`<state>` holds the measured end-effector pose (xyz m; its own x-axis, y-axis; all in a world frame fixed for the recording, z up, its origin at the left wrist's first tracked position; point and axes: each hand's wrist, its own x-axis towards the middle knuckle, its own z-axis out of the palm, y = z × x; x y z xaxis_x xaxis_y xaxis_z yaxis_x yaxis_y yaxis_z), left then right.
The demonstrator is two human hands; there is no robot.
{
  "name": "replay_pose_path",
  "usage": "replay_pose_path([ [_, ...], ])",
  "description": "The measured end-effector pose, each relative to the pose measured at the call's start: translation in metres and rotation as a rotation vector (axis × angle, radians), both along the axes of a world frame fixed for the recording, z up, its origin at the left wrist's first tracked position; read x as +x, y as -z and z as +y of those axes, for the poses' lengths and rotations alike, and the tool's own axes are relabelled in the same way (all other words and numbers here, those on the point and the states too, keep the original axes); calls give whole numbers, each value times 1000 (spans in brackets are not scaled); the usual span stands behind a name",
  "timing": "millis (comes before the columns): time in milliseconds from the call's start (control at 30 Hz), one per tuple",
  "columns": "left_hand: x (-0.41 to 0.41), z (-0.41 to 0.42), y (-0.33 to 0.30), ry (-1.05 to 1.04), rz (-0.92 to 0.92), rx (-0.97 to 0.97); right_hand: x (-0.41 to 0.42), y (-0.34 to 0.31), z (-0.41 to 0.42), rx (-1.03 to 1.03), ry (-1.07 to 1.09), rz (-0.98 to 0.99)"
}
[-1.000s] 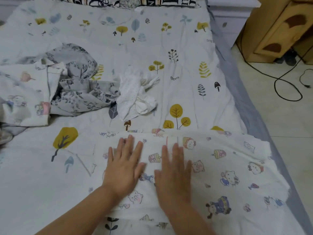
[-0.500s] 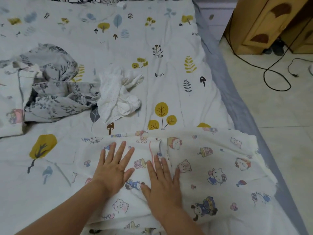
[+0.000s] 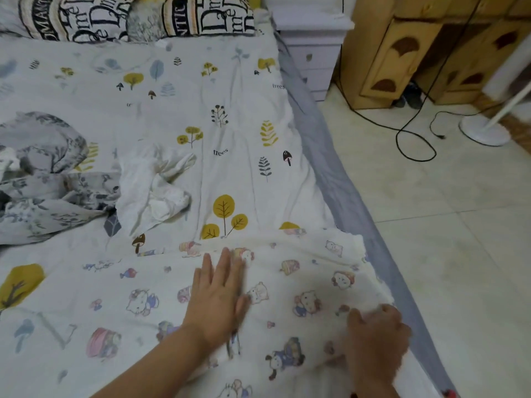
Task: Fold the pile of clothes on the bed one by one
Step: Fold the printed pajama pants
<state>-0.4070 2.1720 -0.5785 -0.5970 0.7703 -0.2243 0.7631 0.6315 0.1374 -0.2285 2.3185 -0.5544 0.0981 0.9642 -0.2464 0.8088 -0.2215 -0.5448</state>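
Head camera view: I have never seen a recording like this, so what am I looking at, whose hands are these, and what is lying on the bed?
No machine here: a person wears a camera on the head, looking down at their own hands. The left hand lies flat with straight fingers on a cartoon-print garment spread on the bed. The right hand has its fingers curled at that garment's edge near the bedside, apparently gripping it. Further back lie a crumpled white garment and a grey leaf-print garment, both unfolded. Pillows sit at the head of the bed.
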Motion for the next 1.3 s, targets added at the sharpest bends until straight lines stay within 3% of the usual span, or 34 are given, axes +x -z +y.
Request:
replay_pose_path([
  [267,14,15,-5,-32,-120,-269,38,20,42,-589,362,655],
  [433,9,6,0,-46,-161,-238,38,9,41,-448,221,849],
  [567,7,11,-8,-125,-307,-37,18,-33,20,-328,26,1019],
  [633,10,20,-32,-231,-469,201,3,-53,5,-268,-126,1008],
  [700,9,29,-65,-403,-773,397,-14,-70,-16,-174,-274,941],
  [833,-12,29,-121,-512,-1360,610,-53,-90,-68,32,-671,798],
  [900,-23,16,-146,-506,-1453,675,-71,-90,-93,98,-889,692],
  [1000,-39,-14,-171,-426,-1318,620,-93,-87,-126,201,-1117,523],
  [1100,-56,-47,-166,-386,-1000,505,-113,-75,-157,270,-1251,334],
  [1300,-91,-110,-112,-639,-593,461,-124,-62,-192,-11,-1630,262],
])
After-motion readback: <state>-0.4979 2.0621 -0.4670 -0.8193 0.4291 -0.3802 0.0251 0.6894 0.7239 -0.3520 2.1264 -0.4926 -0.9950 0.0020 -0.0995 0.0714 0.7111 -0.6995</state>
